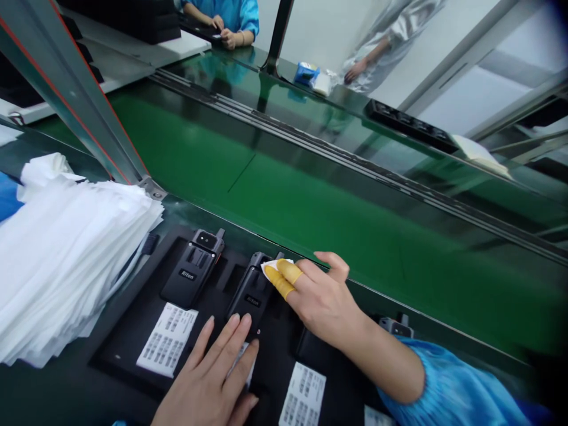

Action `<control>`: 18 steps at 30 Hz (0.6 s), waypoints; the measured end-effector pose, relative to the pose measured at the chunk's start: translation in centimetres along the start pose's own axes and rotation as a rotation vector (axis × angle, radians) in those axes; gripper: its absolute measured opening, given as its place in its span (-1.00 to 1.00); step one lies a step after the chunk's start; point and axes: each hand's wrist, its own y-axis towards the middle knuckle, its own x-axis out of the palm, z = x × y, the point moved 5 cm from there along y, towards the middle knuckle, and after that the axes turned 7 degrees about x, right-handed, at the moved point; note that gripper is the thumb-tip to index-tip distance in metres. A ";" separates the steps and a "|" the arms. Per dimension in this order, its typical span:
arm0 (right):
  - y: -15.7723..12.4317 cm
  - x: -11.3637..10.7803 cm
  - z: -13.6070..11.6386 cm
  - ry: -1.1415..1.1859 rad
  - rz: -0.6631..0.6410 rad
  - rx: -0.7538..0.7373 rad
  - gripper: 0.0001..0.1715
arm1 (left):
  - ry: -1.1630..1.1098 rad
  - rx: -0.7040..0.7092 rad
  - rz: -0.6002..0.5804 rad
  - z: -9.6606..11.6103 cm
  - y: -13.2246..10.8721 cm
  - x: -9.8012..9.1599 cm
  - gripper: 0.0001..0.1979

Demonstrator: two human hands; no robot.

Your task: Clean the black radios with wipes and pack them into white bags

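Observation:
My right hand (326, 299), with yellow finger cots on two fingers, presses a folded white wipe (268, 271) against the camera end of a black handheld radio (249, 300) marked "Riton". Fingers stretched out, my left hand (215, 370) rests at the lower end of that radio and partly covers a white barcode label sheet (244, 362). The radio lies back up in a black foam tray (126, 337). To its left is a similar radio (190, 273), with a label sheet (167, 339) below it. My right arm hides much of the radios on the right.
A tall stack of white sheets or bags (75, 254) stands left of the tray, by a metal post (84, 94). Beyond the bench edge runs a green conveyor belt (275, 195). Across it, a co-worker's hands (225, 34) and another person's hand (356, 70) are visible.

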 end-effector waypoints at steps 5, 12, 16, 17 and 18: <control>-1.6 -1.2 2.1 -0.104 0.053 0.061 -0.64 | -0.008 -0.005 -0.005 0.0 -0.2 0.1 -0.60; 1.1 -0.6 0.7 -0.087 0.097 0.127 -0.66 | 0.003 -0.003 0.022 -0.1 0.0 -0.1 -0.63; 1.1 0.2 0.1 -0.058 0.056 0.093 -0.71 | 0.017 0.009 0.015 -0.1 0.1 -0.1 -0.63; 0.7 0.2 0.4 -0.067 0.047 0.095 -0.68 | 0.013 0.009 0.012 -0.1 0.1 0.0 -0.62; 0.3 0.1 0.8 -0.086 0.041 0.104 -0.64 | 0.003 0.006 0.003 0.0 0.0 0.1 -0.61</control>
